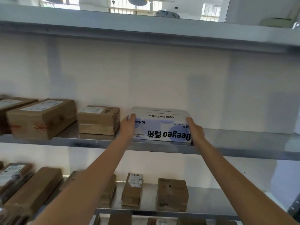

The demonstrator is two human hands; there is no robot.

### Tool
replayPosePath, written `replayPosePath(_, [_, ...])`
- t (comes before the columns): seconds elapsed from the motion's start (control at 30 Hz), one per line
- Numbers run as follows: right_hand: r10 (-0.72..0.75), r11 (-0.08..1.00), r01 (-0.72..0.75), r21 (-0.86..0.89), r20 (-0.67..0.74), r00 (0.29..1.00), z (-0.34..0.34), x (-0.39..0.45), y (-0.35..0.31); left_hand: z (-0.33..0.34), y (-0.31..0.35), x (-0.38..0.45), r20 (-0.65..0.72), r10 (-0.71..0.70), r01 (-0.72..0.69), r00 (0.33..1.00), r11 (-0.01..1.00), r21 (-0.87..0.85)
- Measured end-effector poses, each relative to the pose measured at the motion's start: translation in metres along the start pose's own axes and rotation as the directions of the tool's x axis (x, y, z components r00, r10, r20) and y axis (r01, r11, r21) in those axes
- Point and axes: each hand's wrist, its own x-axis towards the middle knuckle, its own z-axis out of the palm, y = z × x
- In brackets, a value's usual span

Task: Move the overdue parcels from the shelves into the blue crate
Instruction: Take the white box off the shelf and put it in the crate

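Note:
A white parcel printed with blue circles and upside-down black lettering sits on the middle metal shelf. My left hand lies flat against its left end, fingertips reaching the top left corner. My right hand presses against its right end, fingers stretched up to the top right corner. The parcel is clamped between both hands and rests on the shelf. No blue crate is in view.
Brown cardboard parcels with labels stand to the left on the same shelf, the nearest just beside my left hand. Several more brown parcels stand on the lower shelf. An upper shelf runs overhead. A white wall backs the shelves.

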Motion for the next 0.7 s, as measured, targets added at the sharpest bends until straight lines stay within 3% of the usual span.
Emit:
replayPosePath(0.33, [-0.028,0.998,0.027,0.058,0.020,0.999,-0.012,-0.018,-0.012,-0.009,0.011,-0.008,0.043,-0.057,0.060,0.997,0.996,-0.072])
replayPosePath(0.7, [-0.081,0.904,0.099,0.415,-0.062,0.995,-0.030,-0.033,-0.005,-0.011,0.002,-0.009,0.061,0.072,-0.061,0.996,0.985,-0.163])
